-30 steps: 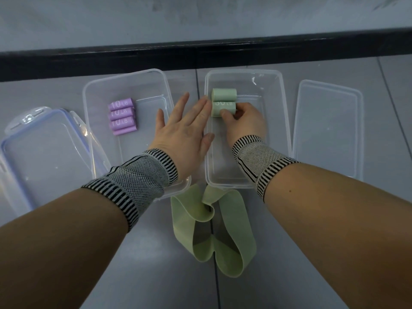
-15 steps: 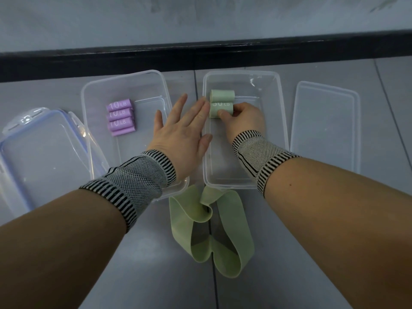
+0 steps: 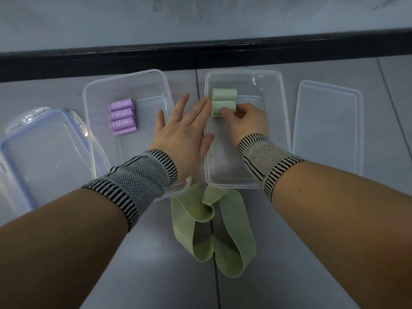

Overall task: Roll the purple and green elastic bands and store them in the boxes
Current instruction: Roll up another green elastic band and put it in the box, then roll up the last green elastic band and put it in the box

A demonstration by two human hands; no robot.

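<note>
The right hand [image 3: 247,118] pinches a rolled green band [image 3: 223,108] inside the right box [image 3: 283,112], set just near of a second green roll [image 3: 224,93] at the box's far left; the left hand [image 3: 185,134] lies flat with fingers straight, fingertips touching the held roll's left end; four rolled purple bands [image 3: 122,117] sit stacked side by side in the left box [image 3: 93,90]; one loose green band [image 3: 214,228] lies unrolled near the boxes; two lids flank them, a blue-rimmed lid [image 3: 33,148] at left and a clear lid [image 3: 327,126] at right.

Purple rolls [image 3: 122,118], green rolls [image 3: 223,101]
</note>
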